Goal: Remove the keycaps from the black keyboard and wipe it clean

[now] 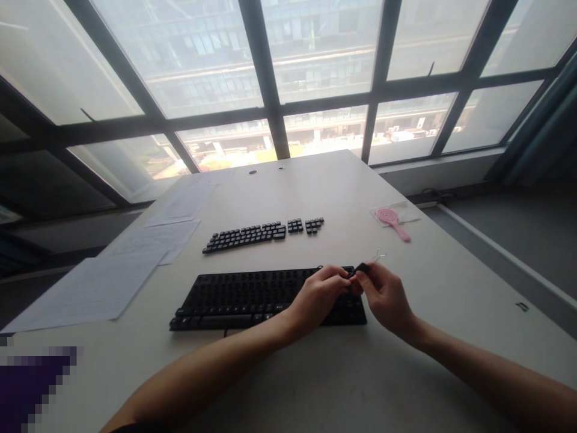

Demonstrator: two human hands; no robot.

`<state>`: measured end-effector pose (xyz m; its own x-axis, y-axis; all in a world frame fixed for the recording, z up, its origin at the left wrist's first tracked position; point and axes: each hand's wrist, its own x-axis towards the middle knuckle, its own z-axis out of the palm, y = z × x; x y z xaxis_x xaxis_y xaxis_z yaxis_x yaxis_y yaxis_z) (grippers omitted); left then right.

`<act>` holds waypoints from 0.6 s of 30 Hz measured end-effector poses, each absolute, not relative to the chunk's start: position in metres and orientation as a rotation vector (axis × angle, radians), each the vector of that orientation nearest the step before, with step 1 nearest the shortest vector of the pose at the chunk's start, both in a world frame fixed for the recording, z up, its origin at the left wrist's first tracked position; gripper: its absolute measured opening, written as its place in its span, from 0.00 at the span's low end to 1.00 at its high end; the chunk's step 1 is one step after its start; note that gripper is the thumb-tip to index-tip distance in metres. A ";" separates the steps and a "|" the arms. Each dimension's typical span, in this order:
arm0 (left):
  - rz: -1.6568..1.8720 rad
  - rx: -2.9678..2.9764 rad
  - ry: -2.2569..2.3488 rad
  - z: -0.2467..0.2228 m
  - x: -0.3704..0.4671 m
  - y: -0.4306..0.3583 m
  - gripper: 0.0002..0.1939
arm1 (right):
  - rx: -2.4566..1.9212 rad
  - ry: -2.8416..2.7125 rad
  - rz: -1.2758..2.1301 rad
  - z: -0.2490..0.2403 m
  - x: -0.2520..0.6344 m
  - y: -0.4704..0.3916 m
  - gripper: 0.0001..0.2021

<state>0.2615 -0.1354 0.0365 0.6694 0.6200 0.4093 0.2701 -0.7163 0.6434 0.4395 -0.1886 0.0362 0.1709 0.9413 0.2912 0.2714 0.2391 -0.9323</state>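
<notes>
Blk kbd (243,293), blk keycaps (246,237), pink swirly paddle (386,215), wht tbl (270,195)

Black keyboard (246,293) lies flat, seemingly largely capless; loose black keycaps (247,237) grouped beyond it

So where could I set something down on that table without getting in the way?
There's a wide bare stretch of table beyond the loose keycaps, between the papers and the pink paddle-shaped thing. Another lies between the right hand and the small dark piece near the right edge. It's crowded around the keyboard and left hand.
</notes>
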 end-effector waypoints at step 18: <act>0.861 2.478 1.067 0.051 0.264 -0.021 0.06 | -1.243 -1.230 0.892 0.035 0.441 -0.185 0.13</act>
<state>0.2639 -0.0210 0.0511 0.5427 0.7361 0.4046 0.5508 -0.6755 0.4902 0.4411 -0.1846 0.0350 0.1719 0.9682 0.1818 0.1287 0.1609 -0.9785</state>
